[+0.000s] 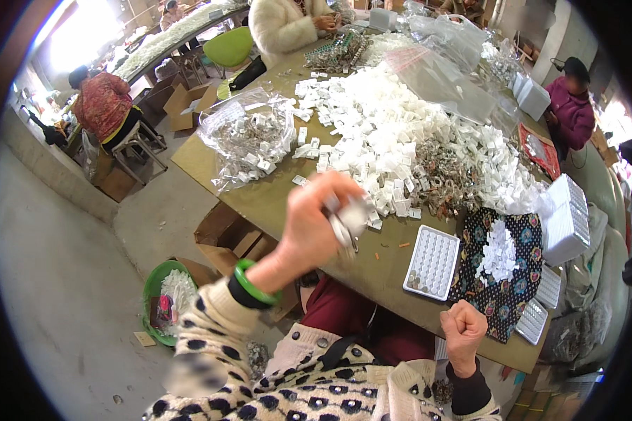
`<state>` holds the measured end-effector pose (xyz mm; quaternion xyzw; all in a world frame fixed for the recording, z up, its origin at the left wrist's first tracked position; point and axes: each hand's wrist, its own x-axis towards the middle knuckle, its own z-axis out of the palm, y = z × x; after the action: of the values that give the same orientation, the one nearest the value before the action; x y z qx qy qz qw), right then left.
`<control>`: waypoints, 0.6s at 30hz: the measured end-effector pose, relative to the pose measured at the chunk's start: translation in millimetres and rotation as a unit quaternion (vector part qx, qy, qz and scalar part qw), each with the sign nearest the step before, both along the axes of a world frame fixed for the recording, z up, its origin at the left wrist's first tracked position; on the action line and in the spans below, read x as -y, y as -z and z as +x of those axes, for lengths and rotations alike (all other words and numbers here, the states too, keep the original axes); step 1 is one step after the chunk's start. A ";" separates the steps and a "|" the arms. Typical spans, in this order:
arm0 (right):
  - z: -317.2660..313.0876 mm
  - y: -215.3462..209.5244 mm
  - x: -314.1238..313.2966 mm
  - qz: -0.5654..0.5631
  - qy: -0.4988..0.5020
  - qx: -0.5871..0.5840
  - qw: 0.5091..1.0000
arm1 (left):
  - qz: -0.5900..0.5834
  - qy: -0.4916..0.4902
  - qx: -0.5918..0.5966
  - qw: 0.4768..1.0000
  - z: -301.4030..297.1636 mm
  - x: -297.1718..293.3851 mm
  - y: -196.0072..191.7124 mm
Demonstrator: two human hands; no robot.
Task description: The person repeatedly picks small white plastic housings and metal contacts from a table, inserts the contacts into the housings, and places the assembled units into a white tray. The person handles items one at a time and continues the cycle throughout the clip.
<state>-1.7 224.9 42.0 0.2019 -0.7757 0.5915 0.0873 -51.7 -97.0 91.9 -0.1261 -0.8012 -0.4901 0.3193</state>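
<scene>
My left hand [309, 228], below a green bangle [258, 284], is raised over the table's near edge. Its fingers are closed on a white and silvery thing [350, 221], too smeared by motion to name. Closed into a fist, my right hand [463, 331] rests by the table edge at the corner of a dark patterned cloth [476, 288]; whatever it may hold is hidden. Left of that cloth lies a white tray [432, 263] with rows of round wells, a few at its lower left filled. A heap of small white pieces [500, 254] sits on the cloth.
A large heap of small white plastic pieces [379, 119] covers the table's middle, with metallic pieces [446, 172] among it. A filled clear bag [249, 137] lies at left, stacked white trays [565, 217] at right. A green basket [151, 302] stands on the floor. Other people sit around.
</scene>
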 end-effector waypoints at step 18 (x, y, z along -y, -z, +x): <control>-37.2 -8.9 -0.8 -0.120 -0.056 0.250 0.959 | -0.162 -0.121 -0.035 0.979 -2.8 37.5 46.0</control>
<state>-38.9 225.6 50.8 0.0790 -0.6833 0.7161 -0.1189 -54.4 -134.5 45.9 -0.0949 -0.8676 -0.3070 0.3794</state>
